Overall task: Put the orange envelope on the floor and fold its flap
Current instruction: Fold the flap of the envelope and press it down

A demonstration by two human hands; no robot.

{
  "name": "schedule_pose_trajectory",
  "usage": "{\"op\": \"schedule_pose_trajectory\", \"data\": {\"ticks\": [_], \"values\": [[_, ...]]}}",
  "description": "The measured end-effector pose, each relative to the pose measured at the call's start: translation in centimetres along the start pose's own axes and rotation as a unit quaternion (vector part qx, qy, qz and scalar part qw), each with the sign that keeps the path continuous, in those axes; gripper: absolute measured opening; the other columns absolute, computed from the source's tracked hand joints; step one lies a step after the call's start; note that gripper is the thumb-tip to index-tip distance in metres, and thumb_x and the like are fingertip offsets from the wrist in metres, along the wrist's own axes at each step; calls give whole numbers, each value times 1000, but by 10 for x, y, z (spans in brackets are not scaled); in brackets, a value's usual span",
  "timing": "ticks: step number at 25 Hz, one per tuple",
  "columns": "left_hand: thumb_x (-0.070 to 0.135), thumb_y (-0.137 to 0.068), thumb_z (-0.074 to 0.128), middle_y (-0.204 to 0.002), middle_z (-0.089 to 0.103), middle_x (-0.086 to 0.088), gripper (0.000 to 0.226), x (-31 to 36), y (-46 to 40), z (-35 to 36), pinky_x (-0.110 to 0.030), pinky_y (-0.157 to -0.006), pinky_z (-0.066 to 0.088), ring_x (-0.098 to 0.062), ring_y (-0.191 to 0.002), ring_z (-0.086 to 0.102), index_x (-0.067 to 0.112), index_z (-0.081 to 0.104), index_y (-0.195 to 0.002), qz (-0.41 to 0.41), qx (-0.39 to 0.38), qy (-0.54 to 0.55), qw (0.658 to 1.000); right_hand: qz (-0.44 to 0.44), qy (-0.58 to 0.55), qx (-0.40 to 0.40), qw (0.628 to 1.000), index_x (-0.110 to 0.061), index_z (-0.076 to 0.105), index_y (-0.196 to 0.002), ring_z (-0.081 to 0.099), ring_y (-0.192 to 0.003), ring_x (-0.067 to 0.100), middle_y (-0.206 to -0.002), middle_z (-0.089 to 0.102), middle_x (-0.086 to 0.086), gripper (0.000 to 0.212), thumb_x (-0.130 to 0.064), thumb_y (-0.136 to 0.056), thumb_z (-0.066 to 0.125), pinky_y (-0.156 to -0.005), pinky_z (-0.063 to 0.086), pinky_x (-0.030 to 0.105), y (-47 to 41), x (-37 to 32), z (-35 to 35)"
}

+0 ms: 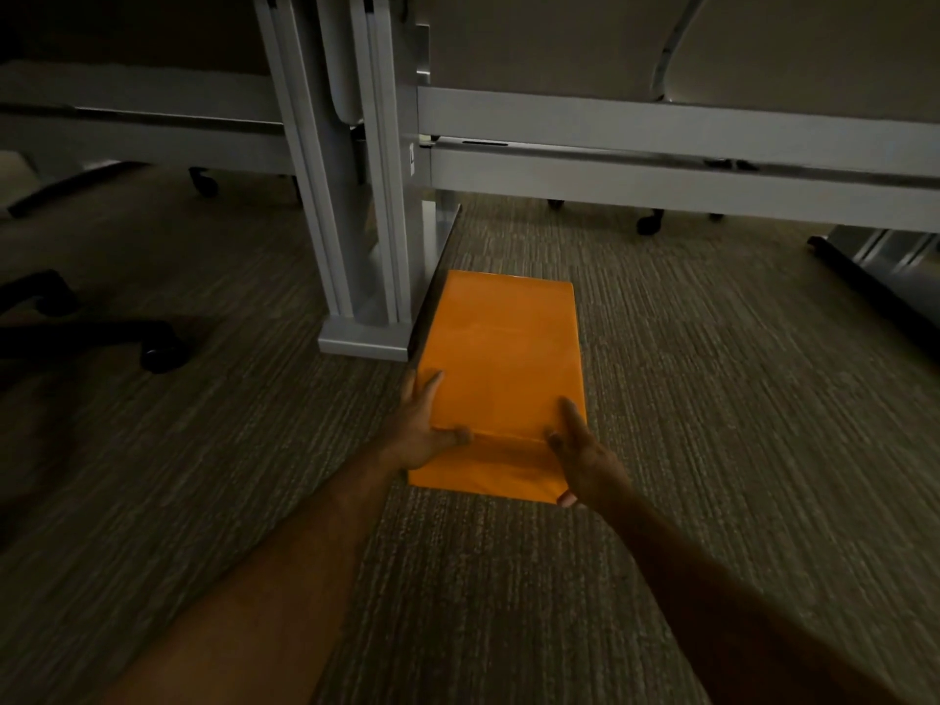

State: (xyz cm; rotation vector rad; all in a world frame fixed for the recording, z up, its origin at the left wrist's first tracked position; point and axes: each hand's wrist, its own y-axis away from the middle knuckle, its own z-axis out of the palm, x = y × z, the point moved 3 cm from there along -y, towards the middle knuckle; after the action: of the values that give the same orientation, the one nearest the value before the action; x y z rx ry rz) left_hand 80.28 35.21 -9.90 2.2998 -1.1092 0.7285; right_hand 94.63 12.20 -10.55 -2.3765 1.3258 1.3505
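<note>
Orange envelope (501,363) flat on floor (712,399); both hands (419,424) pin its near end, apparently steadying the flap (491,468) crease.

You have one orange envelope (501,379) on the carpet (712,399), and two hands on it: your left hand (419,435) and your right hand (585,457). You can count two grey upright posts (325,195) side by side, sharing one foot. Three dark casters (650,221) show clearly under the furniture, plus one black chair base (101,333) at your left.
</note>
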Motion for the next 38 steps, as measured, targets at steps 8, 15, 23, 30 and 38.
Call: {"op": "schedule_pose_trajectory", "data": {"ticks": [8, 15, 23, 30, 38], "values": [[44, -66, 88, -162, 14, -14, 125, 0, 9, 8, -51, -106, 35, -37, -142, 29, 25, 5, -157, -123, 122, 198, 965, 24, -34, 45, 998, -40, -1, -160, 51, -132, 45, -162, 30, 21, 79, -45, -101, 52, -106, 45, 59, -2, -3, -1], [35, -69, 89, -148, 47, -10, 108, -2, 14, 18, -48, -103, 40, -33, -130, 47, 27, 23, -154, -112, 139, 340, 923, 39, -63, 49, 996, -42, 11, -158, 45, -137, 43, -164, 26, 16, 75, -36, -99, 57, -105, 47, 60, -11, -6, 1], [36, -69, 88, -141, 54, -3, 92, -20, 14, -3, -56, -100, 45, -33, -124, 52, 34, 38, -147, -173, 89, 325, 926, 39, -31, 16, 999, -46, 16, -157, 53, -131, 40, -160, 33, 15, 90, -42, -88, 73, -93, 56, 54, -16, -7, 2], [37, -66, 89, -147, 49, -6, 102, -51, -18, -40, -41, -86, 48, -33, -123, 53, 29, 33, -151, -213, 143, 287, 923, -34, 42, -32, 998, -35, 9, -160, 40, -142, 40, -163, 27, 18, 89, -39, -93, 68, -112, 42, 51, -50, -54, 19], [34, -95, 61, -156, 40, -2, 39, -16, -29, -50, -41, -114, 31, -24, -144, 32, 25, 62, -133, 20, 104, -122, 987, -27, 10, -34, 999, -48, 14, -156, 44, -139, 37, -162, 34, 10, 88, -41, -90, 71, -109, 44, 56, -53, -52, 14]]}}
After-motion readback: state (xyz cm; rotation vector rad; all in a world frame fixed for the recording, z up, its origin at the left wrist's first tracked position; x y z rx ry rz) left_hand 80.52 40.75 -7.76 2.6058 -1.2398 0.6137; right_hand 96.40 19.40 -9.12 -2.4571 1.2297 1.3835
